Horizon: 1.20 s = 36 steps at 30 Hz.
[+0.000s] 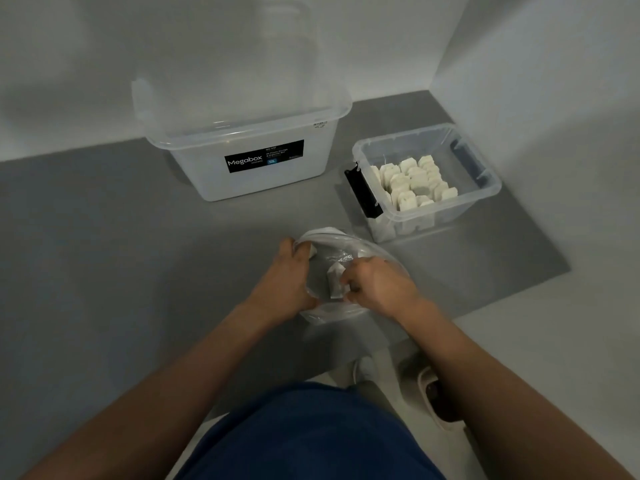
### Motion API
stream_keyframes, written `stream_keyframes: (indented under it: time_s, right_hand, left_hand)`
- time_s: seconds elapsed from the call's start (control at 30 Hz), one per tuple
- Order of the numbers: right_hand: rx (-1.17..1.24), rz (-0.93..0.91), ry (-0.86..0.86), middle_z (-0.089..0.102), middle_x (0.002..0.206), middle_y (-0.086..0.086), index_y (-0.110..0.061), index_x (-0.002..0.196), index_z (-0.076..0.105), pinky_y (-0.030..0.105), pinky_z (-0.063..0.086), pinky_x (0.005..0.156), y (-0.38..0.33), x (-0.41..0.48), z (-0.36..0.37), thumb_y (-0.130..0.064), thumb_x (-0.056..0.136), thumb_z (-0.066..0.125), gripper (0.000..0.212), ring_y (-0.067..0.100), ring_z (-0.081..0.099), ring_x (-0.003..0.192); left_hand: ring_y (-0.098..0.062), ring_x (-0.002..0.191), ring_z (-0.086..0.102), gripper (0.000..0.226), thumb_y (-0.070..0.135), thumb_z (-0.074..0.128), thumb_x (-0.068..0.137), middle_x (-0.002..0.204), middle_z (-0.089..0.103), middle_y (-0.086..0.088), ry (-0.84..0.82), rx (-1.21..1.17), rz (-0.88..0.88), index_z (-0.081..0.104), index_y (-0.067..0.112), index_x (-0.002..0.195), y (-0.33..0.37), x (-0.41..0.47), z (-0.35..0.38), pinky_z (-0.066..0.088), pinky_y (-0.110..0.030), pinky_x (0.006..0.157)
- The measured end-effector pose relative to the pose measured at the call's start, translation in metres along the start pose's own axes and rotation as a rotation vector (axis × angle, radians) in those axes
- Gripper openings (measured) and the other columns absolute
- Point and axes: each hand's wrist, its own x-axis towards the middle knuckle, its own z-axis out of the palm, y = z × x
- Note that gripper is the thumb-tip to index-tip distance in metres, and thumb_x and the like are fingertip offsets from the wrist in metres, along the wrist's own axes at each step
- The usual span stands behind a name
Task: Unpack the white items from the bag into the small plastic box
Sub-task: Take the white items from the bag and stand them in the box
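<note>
A clear plastic bag point(349, 244) lies open on the grey mat in front of me. My left hand point(284, 282) grips the bag's left rim and holds it open. Inside the bag's mouth, my right hand point(377, 285) pinches white items point(335, 280). To the right and further back stands the small clear plastic box point(481, 199) with a black latch, holding several white items point(412, 183) packed upright.
A large clear box point(242, 147) labelled Megabox stands at the back centre against the white wall. Another white wall closes off the right side. The grey mat point(121, 237) ends near my feet; a slipper point(436, 393) shows at the lower right.
</note>
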Motion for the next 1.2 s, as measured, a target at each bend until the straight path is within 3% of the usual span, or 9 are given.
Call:
stream_keyframes:
  time_s: [0.17, 0.37, 0.47, 0.63, 0.73, 0.87, 1.0, 1.1, 1.2]
  right_hand:
    - [-0.071, -0.062, 0.056, 0.070, 0.104, -0.006, -0.029, 0.096, 0.075, 0.033, 0.054, 0.074, -0.003, 0.000, 0.007, -0.038, 0.088, 0.060, 0.019, 0.024, 0.068, 0.091]
    - [-0.027, -0.099, 0.151, 0.067, 0.098, -0.006, -0.024, 0.092, 0.073, 0.036, 0.054, 0.064, -0.006, -0.001, 0.004, -0.037, 0.088, 0.056, 0.022, 0.024, 0.067, 0.082]
    - [0.026, -0.101, 0.065, 0.068, 0.103, -0.008, -0.025, 0.095, 0.076, 0.035, 0.054, 0.073, -0.008, -0.003, 0.004, -0.035, 0.089, 0.060, 0.020, 0.020, 0.067, 0.090]
    - [0.224, 0.000, 0.185, 0.075, 0.112, 0.000, -0.022, 0.112, 0.076, 0.036, 0.054, 0.092, -0.013, 0.016, 0.001, -0.021, 0.092, 0.057, 0.028, 0.019, 0.068, 0.102]
    - [0.137, 0.067, 0.100, 0.074, 0.110, 0.005, -0.024, 0.112, 0.074, 0.042, 0.056, 0.086, -0.016, 0.031, 0.002, -0.027, 0.094, 0.052, 0.028, 0.026, 0.069, 0.101]
    - [0.086, 0.069, 0.116, 0.071, 0.107, 0.005, -0.021, 0.107, 0.070, 0.044, 0.058, 0.080, -0.017, 0.038, 0.003, -0.029, 0.092, 0.056, 0.021, 0.026, 0.068, 0.096]
    - [0.061, 0.075, 0.127, 0.070, 0.095, 0.001, -0.026, 0.092, 0.071, 0.035, 0.055, 0.068, -0.016, 0.034, -0.002, -0.019, 0.090, 0.060, 0.014, 0.024, 0.068, 0.085]
    - [0.060, 0.045, 0.170, 0.071, 0.094, 0.002, -0.026, 0.096, 0.070, 0.036, 0.055, 0.069, -0.019, 0.019, -0.012, -0.019, 0.092, 0.058, 0.015, 0.026, 0.068, 0.082]
    - [0.042, -0.030, 0.236, 0.072, 0.094, 0.003, -0.024, 0.102, 0.070, 0.036, 0.052, 0.068, -0.026, -0.001, -0.030, -0.023, 0.093, 0.059, 0.014, 0.028, 0.069, 0.082]
  left_hand:
    - [-0.029, 0.098, 0.056, 0.075, 0.025, 0.082, 0.060, 0.118, 0.030, -0.003, -0.005, -0.025, 0.004, 0.044, 0.018, 0.124, -0.003, -0.001, -0.002, 0.050, -0.035, 0.090]
    - [-0.020, 0.101, 0.049, 0.069, 0.037, 0.078, 0.060, 0.119, 0.046, -0.003, -0.029, -0.039, 0.009, 0.053, 0.023, 0.123, -0.012, 0.004, -0.006, 0.044, -0.022, 0.085]
    - [-0.010, 0.097, 0.041, 0.070, 0.047, 0.074, 0.055, 0.117, 0.051, -0.001, -0.050, -0.063, -0.015, 0.060, 0.025, 0.120, -0.015, 0.005, -0.009, 0.036, -0.014, 0.081]
    - [-0.006, 0.099, 0.037, 0.059, 0.044, 0.073, 0.059, 0.109, 0.055, 0.000, -0.046, -0.067, -0.013, 0.061, 0.023, 0.113, -0.016, 0.005, -0.010, 0.032, -0.008, 0.076]
    - [-0.013, 0.097, 0.044, 0.052, 0.047, 0.070, 0.059, 0.102, 0.057, -0.001, -0.032, -0.065, -0.021, 0.059, 0.023, 0.105, -0.013, 0.004, -0.009, 0.034, -0.009, 0.071]
    - [-0.012, 0.102, 0.043, 0.065, 0.023, 0.080, 0.065, 0.108, 0.049, -0.002, 0.028, -0.123, 0.008, 0.054, 0.018, 0.124, -0.007, -0.001, -0.014, 0.041, -0.017, 0.084]
    - [-0.009, 0.098, 0.045, 0.073, 0.030, 0.080, 0.062, 0.115, 0.048, -0.001, 0.030, -0.167, -0.025, 0.051, 0.023, 0.128, -0.002, -0.001, -0.015, 0.037, -0.012, 0.079]
    - [-0.004, 0.095, 0.038, 0.076, 0.050, 0.073, 0.056, 0.107, 0.057, 0.005, 0.080, -0.189, -0.024, 0.055, 0.026, 0.125, 0.004, 0.003, -0.018, 0.038, -0.012, 0.077]
    - [-0.011, 0.099, 0.044, 0.078, 0.039, 0.087, 0.059, 0.095, 0.044, 0.014, 0.124, -0.228, -0.075, 0.056, 0.022, 0.129, 0.010, 0.005, -0.021, 0.034, -0.016, 0.078]
